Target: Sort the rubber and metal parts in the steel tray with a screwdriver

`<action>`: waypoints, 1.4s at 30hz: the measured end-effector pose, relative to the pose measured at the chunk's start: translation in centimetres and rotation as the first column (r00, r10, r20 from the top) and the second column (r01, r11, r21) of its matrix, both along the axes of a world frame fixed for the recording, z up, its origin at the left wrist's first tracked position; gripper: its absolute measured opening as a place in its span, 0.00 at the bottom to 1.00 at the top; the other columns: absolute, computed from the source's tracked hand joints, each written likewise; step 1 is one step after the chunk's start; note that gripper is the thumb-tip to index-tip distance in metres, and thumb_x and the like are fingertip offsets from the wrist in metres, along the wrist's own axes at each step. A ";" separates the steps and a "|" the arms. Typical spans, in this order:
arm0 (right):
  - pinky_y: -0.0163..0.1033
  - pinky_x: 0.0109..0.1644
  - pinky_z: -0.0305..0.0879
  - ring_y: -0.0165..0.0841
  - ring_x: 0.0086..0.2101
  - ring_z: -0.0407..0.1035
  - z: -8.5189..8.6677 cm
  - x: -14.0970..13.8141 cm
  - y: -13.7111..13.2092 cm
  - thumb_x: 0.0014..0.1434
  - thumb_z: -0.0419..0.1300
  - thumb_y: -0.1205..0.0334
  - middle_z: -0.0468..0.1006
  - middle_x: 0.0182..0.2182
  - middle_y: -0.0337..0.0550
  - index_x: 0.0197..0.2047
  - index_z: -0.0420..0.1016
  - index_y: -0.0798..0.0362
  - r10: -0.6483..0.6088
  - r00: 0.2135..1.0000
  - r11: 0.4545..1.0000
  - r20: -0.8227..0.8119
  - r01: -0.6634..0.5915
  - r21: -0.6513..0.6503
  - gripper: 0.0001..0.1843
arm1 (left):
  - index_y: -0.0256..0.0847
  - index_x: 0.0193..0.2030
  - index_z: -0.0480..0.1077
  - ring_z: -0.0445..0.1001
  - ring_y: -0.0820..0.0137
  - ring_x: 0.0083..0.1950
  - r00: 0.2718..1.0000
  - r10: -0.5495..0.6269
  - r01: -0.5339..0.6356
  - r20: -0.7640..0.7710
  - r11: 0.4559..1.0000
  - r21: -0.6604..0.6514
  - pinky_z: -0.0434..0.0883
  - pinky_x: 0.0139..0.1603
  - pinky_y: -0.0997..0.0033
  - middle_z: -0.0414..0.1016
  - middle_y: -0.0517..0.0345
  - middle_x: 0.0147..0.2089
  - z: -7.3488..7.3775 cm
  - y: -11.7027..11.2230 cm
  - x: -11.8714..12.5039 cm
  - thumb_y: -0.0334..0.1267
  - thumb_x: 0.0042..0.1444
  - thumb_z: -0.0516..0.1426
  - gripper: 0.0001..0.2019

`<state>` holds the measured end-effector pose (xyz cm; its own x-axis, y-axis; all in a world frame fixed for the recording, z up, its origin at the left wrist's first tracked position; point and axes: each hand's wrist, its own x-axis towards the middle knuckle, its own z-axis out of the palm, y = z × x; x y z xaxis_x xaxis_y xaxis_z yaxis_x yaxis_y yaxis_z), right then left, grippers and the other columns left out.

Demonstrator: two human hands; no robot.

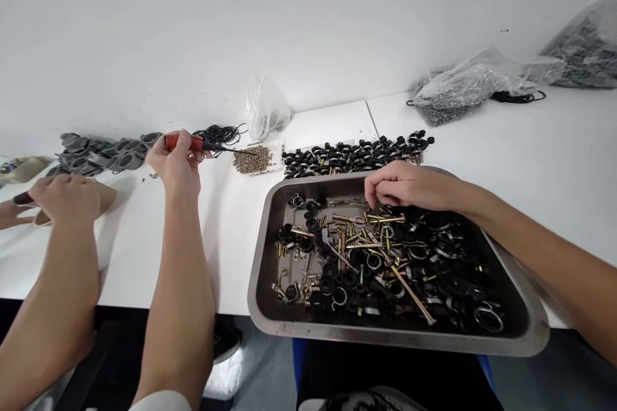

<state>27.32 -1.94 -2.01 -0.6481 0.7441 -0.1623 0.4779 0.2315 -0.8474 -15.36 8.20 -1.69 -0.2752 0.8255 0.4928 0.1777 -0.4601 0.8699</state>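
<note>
The left hand [176, 164] clenches a red screwdriver [193, 142] ready for use, while the right hand [402, 185] bunches its fingertips among the tray [263, 257] parts [380, 263], any catch hidden.

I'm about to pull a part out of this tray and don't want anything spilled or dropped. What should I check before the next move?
1. Tray seated on the table: not ok. The steel tray overhangs the near edge of the table.
2. Right hand placed: ok. The right hand is over the mixed parts at the tray's far side, fingertips bent down.
3. Part in the right hand's grip: cannot tell. The fingers hide it.
4. Tool secure: ok. The left hand is closed around the red-handled screwdriver.
5. Neighbour out of the way: ok. The co-worker's hand is well left of the tray.
</note>
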 end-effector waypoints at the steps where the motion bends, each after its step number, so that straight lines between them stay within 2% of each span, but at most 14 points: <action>1: 0.36 0.26 0.50 0.26 0.19 0.54 0.0 0.0 0.0 0.60 0.50 0.68 0.64 0.18 0.36 0.29 0.76 0.55 -0.002 1.000 1.000 0.000 0.002 -0.002 0.14 | 0.38 0.35 0.61 0.64 0.83 0.22 1.000 0.008 -0.008 -0.004 1.000 -0.004 0.57 0.32 0.69 0.68 0.70 0.25 0.0 -0.1 0.1 0.49 0.55 0.68 0.21; 5: 0.36 0.26 0.51 0.26 0.19 0.55 -0.1 0.0 0.0 0.60 0.50 0.69 0.65 0.19 0.36 0.29 0.76 0.54 0.000 1.000 1.000 0.000 0.000 0.009 0.15 | 0.37 0.33 0.63 0.64 0.83 0.21 0.999 0.034 -0.034 0.026 0.999 0.002 0.55 0.29 0.70 0.66 0.69 0.23 0.2 -0.3 0.3 0.48 0.53 0.68 0.21; 7: 0.36 0.27 0.51 0.26 0.20 0.55 0.0 0.0 0.0 0.60 0.49 0.69 0.65 0.19 0.36 0.29 0.76 0.54 0.002 1.000 1.000 -0.003 -0.002 0.026 0.15 | 0.37 0.31 0.62 0.63 0.83 0.21 0.997 0.010 -0.011 0.070 1.000 0.017 0.59 0.30 0.68 0.66 0.69 0.23 0.7 -0.6 0.7 0.47 0.53 0.67 0.20; 10: 0.37 0.29 0.53 0.26 0.21 0.56 0.0 0.0 0.1 0.60 0.49 0.69 0.65 0.19 0.36 0.29 0.75 0.55 0.017 1.000 0.999 -0.003 -0.017 0.045 0.15 | 0.38 0.29 0.61 0.63 0.83 0.22 0.979 -0.079 0.077 0.187 0.997 0.018 0.65 0.34 0.66 0.70 0.66 0.26 1.9 -1.4 2.2 0.40 0.56 0.66 0.17; 12: 0.37 0.30 0.53 0.26 0.21 0.56 0.0 0.0 0.1 0.60 0.49 0.69 0.66 0.19 0.36 0.29 0.75 0.55 0.023 1.000 0.998 -0.009 -0.023 0.058 0.14 | 0.38 0.27 0.61 0.63 0.82 0.22 0.952 -0.172 0.175 0.252 0.984 0.007 0.66 0.31 0.67 0.72 0.64 0.28 2.8 -2.2 3.9 0.39 0.58 0.65 0.17; 15: 0.37 0.31 0.53 0.26 0.21 0.56 0.1 -0.1 0.1 0.60 0.49 0.70 0.65 0.19 0.36 0.29 0.74 0.55 0.014 1.000 0.996 -0.020 -0.012 0.083 0.14 | 0.39 0.31 0.69 0.62 0.81 0.21 0.897 -0.359 0.372 0.257 0.928 -0.001 0.67 0.26 0.70 0.78 0.62 0.33 3.7 -3.9 7.6 0.42 0.61 0.63 0.11; 19: 0.37 0.32 0.53 0.25 0.22 0.55 0.2 -0.1 0.0 0.60 0.48 0.72 0.64 0.18 0.35 0.29 0.73 0.56 0.015 0.999 0.996 -0.052 -0.010 0.090 0.14 | 0.41 0.36 0.76 0.65 0.78 0.21 0.799 -0.593 0.596 0.100 0.803 0.001 0.75 0.24 0.69 0.81 0.59 0.36 3.6 -6.3 12.8 0.43 0.58 0.66 0.09; 21: 0.36 0.31 0.53 0.25 0.21 0.54 0.1 -0.1 -0.1 0.60 0.48 0.72 0.65 0.19 0.35 0.28 0.73 0.56 0.023 0.997 0.996 -0.074 -0.017 0.088 0.15 | 0.42 0.37 0.77 0.66 0.77 0.21 0.753 -0.656 0.658 0.051 0.752 -0.047 0.78 0.26 0.67 0.81 0.56 0.37 3.1 -7.3 14.7 0.43 0.56 0.68 0.08; 24: 0.36 0.31 0.53 0.24 0.21 0.54 -0.1 0.0 0.0 0.61 0.48 0.72 0.65 0.19 0.35 0.28 0.74 0.56 0.033 0.994 0.994 -0.100 -0.022 0.103 0.15 | 0.41 0.37 0.76 0.68 0.76 0.22 0.727 -0.685 0.684 0.047 0.716 -0.138 0.81 0.30 0.64 0.80 0.53 0.37 2.3 -8.3 16.4 0.43 0.54 0.69 0.10; 27: 0.36 0.31 0.52 0.24 0.21 0.53 -0.2 0.0 0.0 0.63 0.49 0.71 0.62 0.18 0.33 0.29 0.74 0.56 0.037 0.992 0.991 -0.123 -0.020 0.132 0.16 | 0.41 0.36 0.76 0.68 0.77 0.22 0.726 -0.684 0.685 0.069 0.709 -0.168 0.81 0.31 0.65 0.80 0.54 0.38 1.6 -8.5 16.9 0.43 0.54 0.69 0.10; 29: 0.36 0.31 0.53 0.24 0.22 0.54 0.0 0.0 -0.1 0.63 0.51 0.70 0.66 0.20 0.34 0.31 0.76 0.57 0.045 0.993 0.987 -0.109 -0.027 0.159 0.14 | 0.41 0.37 0.76 0.68 0.77 0.22 0.726 -0.682 0.686 0.087 0.710 -0.161 0.81 0.30 0.67 0.80 0.54 0.38 1.4 -8.3 16.9 0.42 0.56 0.68 0.09; 34: 0.39 0.41 0.63 0.30 0.35 0.67 2.2 0.7 -1.0 0.62 0.58 0.65 0.78 0.39 0.46 0.42 0.78 0.56 0.119 0.992 0.975 0.041 -0.124 0.183 0.08 | 0.42 0.36 0.77 0.72 0.73 0.28 0.738 -0.657 0.674 0.156 0.731 -0.108 0.80 0.28 0.69 0.80 0.55 0.36 1.4 -7.3 16.0 0.41 0.55 0.68 0.08; 38: 0.45 0.50 0.66 0.39 0.47 0.70 3.3 1.9 -1.3 0.59 0.65 0.55 0.77 0.49 0.48 0.48 0.78 0.51 0.171 0.970 0.973 0.172 -0.194 0.125 0.15 | 0.42 0.35 0.78 0.73 0.73 0.28 0.740 -0.641 0.665 0.205 0.743 -0.077 0.79 0.27 0.70 0.80 0.56 0.35 1.6 -6.5 15.3 0.42 0.54 0.69 0.08; 42: 0.49 0.52 0.66 0.44 0.51 0.70 3.1 2.6 -1.0 0.57 0.67 0.50 0.77 0.53 0.49 0.51 0.79 0.49 0.182 0.936 0.976 0.300 -0.210 0.063 0.20 | 0.40 0.34 0.77 0.71 0.74 0.26 0.721 -0.653 0.681 0.231 0.729 -0.066 0.78 0.26 0.69 0.80 0.56 0.34 1.4 -5.9 14.8 0.41 0.56 0.68 0.08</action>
